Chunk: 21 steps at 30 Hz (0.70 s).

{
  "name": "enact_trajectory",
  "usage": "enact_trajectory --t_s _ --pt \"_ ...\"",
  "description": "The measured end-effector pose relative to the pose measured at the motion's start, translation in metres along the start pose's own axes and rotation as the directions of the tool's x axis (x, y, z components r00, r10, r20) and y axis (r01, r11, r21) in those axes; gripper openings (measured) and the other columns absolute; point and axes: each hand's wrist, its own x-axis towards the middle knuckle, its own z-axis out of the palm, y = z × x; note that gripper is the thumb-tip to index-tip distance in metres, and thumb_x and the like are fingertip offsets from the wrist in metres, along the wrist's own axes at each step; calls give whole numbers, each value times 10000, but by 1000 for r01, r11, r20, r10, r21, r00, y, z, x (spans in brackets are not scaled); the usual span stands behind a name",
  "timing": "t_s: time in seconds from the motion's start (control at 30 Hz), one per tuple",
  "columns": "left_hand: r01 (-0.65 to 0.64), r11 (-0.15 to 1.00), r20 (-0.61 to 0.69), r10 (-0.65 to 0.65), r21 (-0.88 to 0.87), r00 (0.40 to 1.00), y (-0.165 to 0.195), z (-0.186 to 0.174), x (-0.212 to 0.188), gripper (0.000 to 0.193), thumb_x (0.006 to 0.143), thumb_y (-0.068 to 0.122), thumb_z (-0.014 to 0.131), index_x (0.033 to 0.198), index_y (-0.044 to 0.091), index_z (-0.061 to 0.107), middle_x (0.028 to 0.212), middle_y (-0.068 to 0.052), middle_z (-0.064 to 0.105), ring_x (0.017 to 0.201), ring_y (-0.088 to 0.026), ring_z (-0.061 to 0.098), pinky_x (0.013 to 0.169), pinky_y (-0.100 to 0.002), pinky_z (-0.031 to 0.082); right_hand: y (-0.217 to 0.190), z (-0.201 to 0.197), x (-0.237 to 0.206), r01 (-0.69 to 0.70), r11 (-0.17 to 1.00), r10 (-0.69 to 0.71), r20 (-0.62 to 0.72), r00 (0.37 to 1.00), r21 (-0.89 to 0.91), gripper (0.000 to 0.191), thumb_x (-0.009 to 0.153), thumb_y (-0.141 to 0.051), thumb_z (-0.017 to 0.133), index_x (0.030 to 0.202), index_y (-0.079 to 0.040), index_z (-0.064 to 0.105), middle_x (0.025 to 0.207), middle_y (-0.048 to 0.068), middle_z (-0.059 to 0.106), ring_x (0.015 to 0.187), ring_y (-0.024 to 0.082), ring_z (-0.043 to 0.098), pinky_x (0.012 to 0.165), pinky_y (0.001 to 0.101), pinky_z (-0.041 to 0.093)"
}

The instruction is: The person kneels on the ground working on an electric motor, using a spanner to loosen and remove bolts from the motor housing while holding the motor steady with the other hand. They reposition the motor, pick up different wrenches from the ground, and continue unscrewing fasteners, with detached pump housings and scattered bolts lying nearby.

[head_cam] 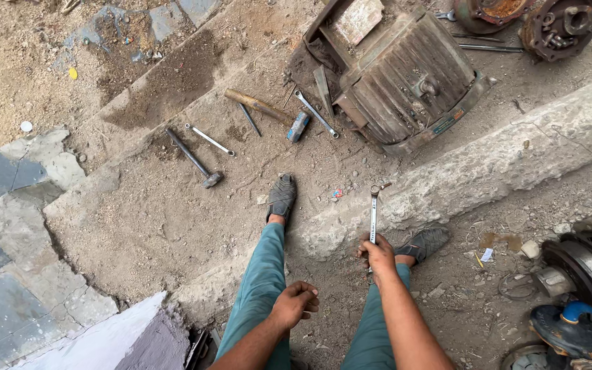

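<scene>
R hand (379, 255) grips spanner (374, 214); L hand (294, 304) curled, contents unclear.

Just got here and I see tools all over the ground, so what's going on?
A person sits on dusty ground, legs stretched out. Their right hand holds a wrench upright near the right knee; the left hand rests loosely closed on the left thigh, holding nothing I can make out. Ahead lies a ribbed motor housing, with a hammer, more wrenches and a wooden handle spread beside it. More machine parts lie at the right.
</scene>
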Motion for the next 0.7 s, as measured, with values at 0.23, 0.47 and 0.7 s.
enact_trajectory --t_s 0.23,0.47,0.7 --pt "-20 999 -32 21 27 999 -3 2 19 212 958 256 655 1103 103 644 924 -64 732 820 -162 702 683 -321 527 -7 -56 38 149 984 -128 -191 973 100 201 877 -33 604 1051 -124 645 755 30 673 635 149 666 404 271 375" --pt "-74 989 -45 80 131 996 1 15 38 205 946 261 633 1093 118 644 932 -35 744 821 -149 706 706 -318 536 -76 -137 80 430 882 -367 -292 883 193 238 913 -20 620 1134 -102 654 835 44 669 662 134 688 446 253 378" --pt "-216 920 -57 247 328 967 81 75 53 277 940 268 679 1146 87 639 942 -34 724 830 -172 684 701 -352 527 -51 -189 93 506 825 -401 -371 837 250 394 907 5 687 1286 -98 656 1068 40 729 865 140 723 613 267 571"
